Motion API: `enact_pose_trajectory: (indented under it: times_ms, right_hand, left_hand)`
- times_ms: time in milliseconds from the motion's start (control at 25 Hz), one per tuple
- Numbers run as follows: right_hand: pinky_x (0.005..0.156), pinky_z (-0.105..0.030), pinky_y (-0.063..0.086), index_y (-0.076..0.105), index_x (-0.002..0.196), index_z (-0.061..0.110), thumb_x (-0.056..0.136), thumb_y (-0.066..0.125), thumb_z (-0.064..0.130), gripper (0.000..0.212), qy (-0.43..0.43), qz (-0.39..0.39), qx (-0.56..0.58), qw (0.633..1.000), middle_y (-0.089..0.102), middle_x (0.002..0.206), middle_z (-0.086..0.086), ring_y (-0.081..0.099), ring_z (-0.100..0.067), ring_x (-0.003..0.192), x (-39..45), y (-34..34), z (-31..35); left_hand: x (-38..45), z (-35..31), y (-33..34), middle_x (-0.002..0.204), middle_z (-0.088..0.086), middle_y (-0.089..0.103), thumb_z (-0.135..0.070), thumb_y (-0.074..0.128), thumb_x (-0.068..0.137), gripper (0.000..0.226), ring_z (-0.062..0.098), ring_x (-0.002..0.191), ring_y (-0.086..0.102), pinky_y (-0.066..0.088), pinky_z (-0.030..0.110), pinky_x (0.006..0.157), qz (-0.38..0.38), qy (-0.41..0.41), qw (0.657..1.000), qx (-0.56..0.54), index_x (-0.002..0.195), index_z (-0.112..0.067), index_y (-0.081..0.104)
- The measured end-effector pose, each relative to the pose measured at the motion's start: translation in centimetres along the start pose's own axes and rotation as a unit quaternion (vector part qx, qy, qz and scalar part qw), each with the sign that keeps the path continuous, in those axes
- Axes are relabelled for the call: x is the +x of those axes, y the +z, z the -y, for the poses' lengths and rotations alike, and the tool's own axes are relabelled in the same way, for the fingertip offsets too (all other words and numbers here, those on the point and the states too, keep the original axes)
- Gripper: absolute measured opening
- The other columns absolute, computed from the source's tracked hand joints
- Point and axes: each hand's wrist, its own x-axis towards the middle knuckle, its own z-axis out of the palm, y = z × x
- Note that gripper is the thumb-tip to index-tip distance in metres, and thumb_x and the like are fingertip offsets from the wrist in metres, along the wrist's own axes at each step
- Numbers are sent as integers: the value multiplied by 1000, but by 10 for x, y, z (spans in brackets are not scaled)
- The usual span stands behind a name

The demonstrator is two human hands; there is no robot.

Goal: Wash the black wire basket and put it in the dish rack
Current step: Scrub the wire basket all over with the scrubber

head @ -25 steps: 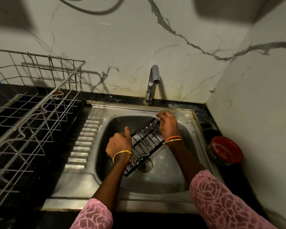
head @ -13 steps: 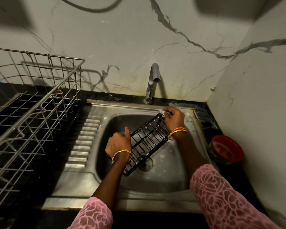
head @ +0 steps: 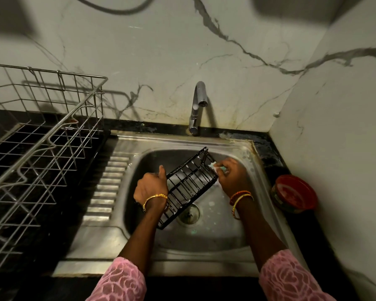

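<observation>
The black wire basket (head: 189, 183) is tilted over the steel sink (head: 204, 242), its far end raised toward the tap, with white foam on some wires. My left hand (head: 150, 187) grips its near left side. My right hand (head: 232, 177) holds a small soapy scrubber (head: 216, 168) pressed against the basket's far right end. The silver wire dish rack (head: 48, 135) stands on the black counter to the left of the sink.
A chrome tap (head: 197, 107) rises behind the sink, with no water running. A red round container (head: 295, 194) sits on the counter at the right, against the marble wall. The sink's ribbed drainboard (head: 109, 185) lies between basin and rack.
My right hand slid from the basket's top edge to its far right end. The basket's far end has lifted and swung slightly toward the tap. My left hand kept its grip.
</observation>
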Motion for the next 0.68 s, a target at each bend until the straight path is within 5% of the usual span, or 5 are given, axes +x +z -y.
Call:
enact_pose_trajectory:
  times_ms: [200, 440, 600, 680]
  right_hand:
    - [81, -29, 52, 69, 87, 4, 81, 64, -2, 10, 5, 1, 21, 1000, 64, 97, -11, 59, -20, 87, 37, 14, 19]
    - [72, 6, 33, 67, 84, -3, 82, 59, -7, 9, -30, -69, 23, 997, 64, 89, -17, 53, -13, 79, -1, 3, 3]
    - [80, 6, 33, 68, 89, -4, 85, 56, -6, 13, -17, -88, 14, 996, 63, 94, -18, 52, -12, 85, -20, 10, -9]
    - [89, -7, 40, 68, 96, -3, 85, 57, -8, 17, -16, -121, 12, 993, 63, 103, -21, 58, -19, 93, -28, 19, -17]
  left_hand:
    - [-9, -6, 3, 85, 15, 69, -56, 40, 92, 56, 34, 85, 65, 38, 29, 64, 4, 12, 1000, -6, 77, -13, 72]
    - [3, -3, 4, 86, 15, 69, -56, 42, 92, 56, 34, 86, 63, 37, 29, 65, 11, -16, 999, -26, 76, -12, 72]
    - [0, 1, 10, 90, 14, 70, -57, 43, 91, 55, 33, 90, 64, 39, 30, 68, 30, -24, 999, -18, 81, -12, 74]
    - [0, 2, 12, 92, 15, 70, -57, 44, 91, 55, 34, 92, 64, 39, 30, 69, 41, -34, 998, -31, 82, -12, 74]
